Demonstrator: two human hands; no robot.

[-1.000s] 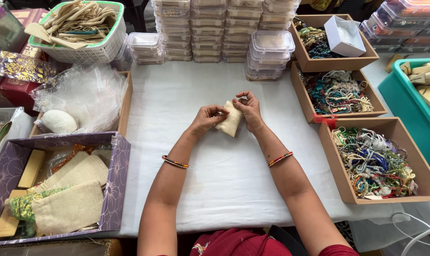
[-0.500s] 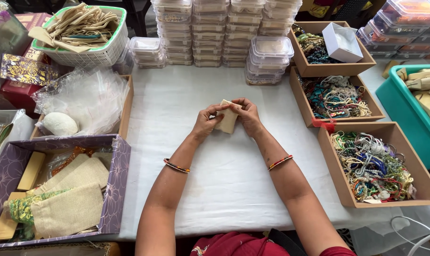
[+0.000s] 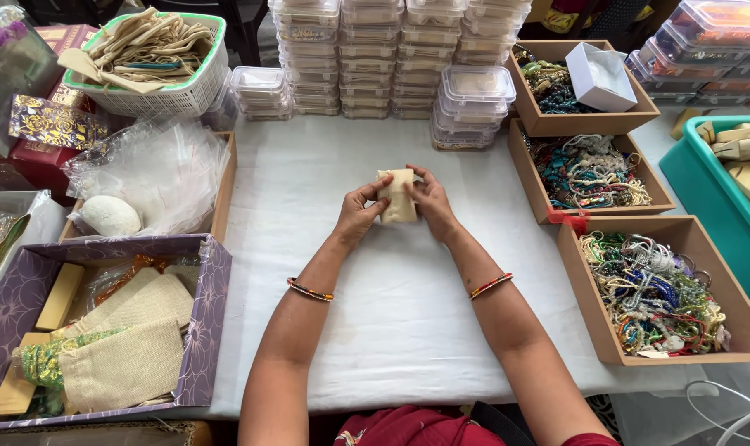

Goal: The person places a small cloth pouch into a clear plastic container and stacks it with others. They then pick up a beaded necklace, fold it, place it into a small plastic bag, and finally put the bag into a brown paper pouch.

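**Small cream pouch held between both hands above the white cloth**

The cream pouch (image 3: 397, 197) sits upright between the two hands, over the middle of the white table cloth (image 3: 391, 330). The left hand (image 3: 358, 213) pinches its left edge near the top; the right hand (image 3: 429, 202) clasps its right side, fingers curled round it. Stacked clear lidded boxes (image 3: 472, 103) stand just beyond, and cardboard trays of beaded strings (image 3: 590, 169) lie to the right
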